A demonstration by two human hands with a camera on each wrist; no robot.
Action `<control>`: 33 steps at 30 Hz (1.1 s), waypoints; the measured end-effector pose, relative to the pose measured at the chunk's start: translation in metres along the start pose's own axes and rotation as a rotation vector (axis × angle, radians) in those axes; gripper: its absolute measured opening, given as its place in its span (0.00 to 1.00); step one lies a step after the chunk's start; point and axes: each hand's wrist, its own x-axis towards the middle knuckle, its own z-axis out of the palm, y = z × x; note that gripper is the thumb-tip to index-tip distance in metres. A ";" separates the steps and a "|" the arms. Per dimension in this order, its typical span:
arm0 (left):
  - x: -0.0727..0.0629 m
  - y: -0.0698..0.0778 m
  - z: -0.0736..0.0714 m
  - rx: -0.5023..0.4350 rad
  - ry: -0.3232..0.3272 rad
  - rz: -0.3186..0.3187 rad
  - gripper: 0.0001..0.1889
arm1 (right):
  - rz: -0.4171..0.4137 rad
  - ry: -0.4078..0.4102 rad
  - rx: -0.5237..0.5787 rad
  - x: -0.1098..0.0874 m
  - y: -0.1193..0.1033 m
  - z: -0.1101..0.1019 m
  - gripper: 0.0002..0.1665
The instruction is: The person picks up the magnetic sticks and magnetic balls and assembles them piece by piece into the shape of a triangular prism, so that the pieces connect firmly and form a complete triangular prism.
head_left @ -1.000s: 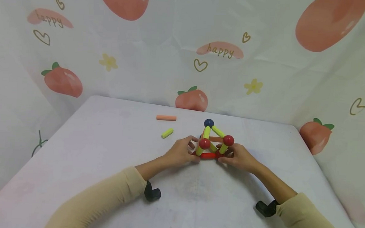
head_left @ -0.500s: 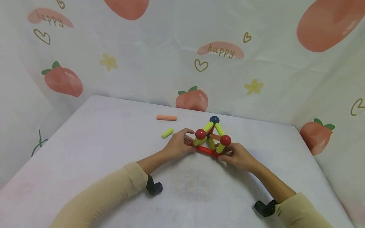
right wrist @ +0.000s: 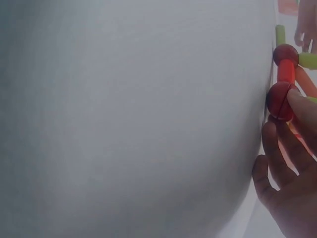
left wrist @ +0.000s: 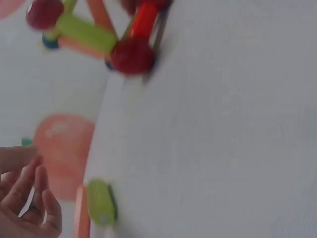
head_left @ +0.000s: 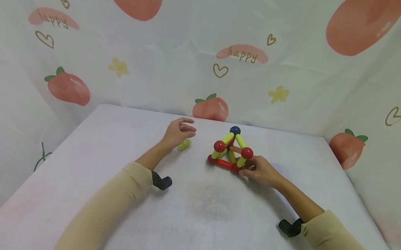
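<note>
A model of coloured rods and balls (head_left: 225,163) stands on the table, with red balls in front and a dark blue ball (head_left: 235,130) on top. My right hand (head_left: 263,172) pinches the red ball (right wrist: 279,100) at its lower right corner, thumb on one side and fingers on the other. To the left of the model, my left hand (head_left: 175,134) hangs with loosely bent fingers and nothing in them. Close by it lies a short yellow-green rod (head_left: 184,145). An orange rod (left wrist: 81,213) shows beside that rod in the left wrist view; the left hand hides it from the head view.
The white-covered table (head_left: 142,219) runs back to a hanging cloth (head_left: 169,64) printed with peaches and hearts. Black wrist devices (head_left: 161,182) are strapped on both forearms.
My left hand has let go of the model's left corner and moved left and back toward the loose rods. The model has turned slightly; my right hand stays at its corner.
</note>
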 end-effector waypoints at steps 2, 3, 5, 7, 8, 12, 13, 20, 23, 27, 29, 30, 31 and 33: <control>0.005 -0.003 -0.010 0.023 0.048 -0.029 0.23 | 0.003 0.001 -0.006 0.000 0.000 0.000 0.25; 0.008 -0.006 -0.014 0.043 0.067 -0.037 0.23 | 0.002 0.001 -0.006 0.001 0.000 0.000 0.25; 0.013 -0.013 -0.022 0.102 0.089 -0.033 0.24 | 0.005 0.003 0.000 0.001 0.000 0.000 0.26; 0.017 -0.020 -0.030 0.166 0.087 -0.029 0.27 | 0.009 0.002 0.003 0.002 0.000 0.000 0.26; 0.019 -0.024 -0.033 0.212 0.086 -0.027 0.28 | 0.008 0.000 0.002 0.002 0.000 0.000 0.26; 0.026 -0.036 -0.043 0.367 0.066 -0.040 0.30 | 0.023 -0.001 -0.001 0.002 0.001 0.001 0.25; 0.027 -0.038 -0.044 0.393 0.066 -0.039 0.29 | 0.023 -0.001 -0.002 0.002 0.000 0.001 0.25; 0.029 -0.046 -0.047 0.388 0.106 -0.009 0.22 | 0.008 -0.011 0.003 0.002 -0.002 0.002 0.26; 0.026 -0.046 -0.048 0.361 0.113 0.004 0.21 | 0.009 -0.012 0.000 0.002 -0.002 0.002 0.26; 0.021 -0.036 -0.049 0.316 0.085 0.060 0.22 | 0.013 -0.010 -0.008 0.001 0.000 0.003 0.25; 0.017 -0.029 -0.049 0.290 0.039 0.077 0.23 | 0.020 -0.005 -0.012 0.001 0.000 0.003 0.25; 0.014 -0.025 -0.049 0.267 0.002 0.080 0.24 | 0.019 -0.006 -0.012 0.001 0.000 0.003 0.25; 0.012 -0.022 -0.049 0.251 -0.041 0.080 0.24 | 0.019 -0.005 -0.014 0.000 0.000 0.003 0.25; 0.005 -0.015 -0.049 0.215 -0.131 0.072 0.25 | 0.024 -0.003 -0.008 0.000 0.000 0.002 0.25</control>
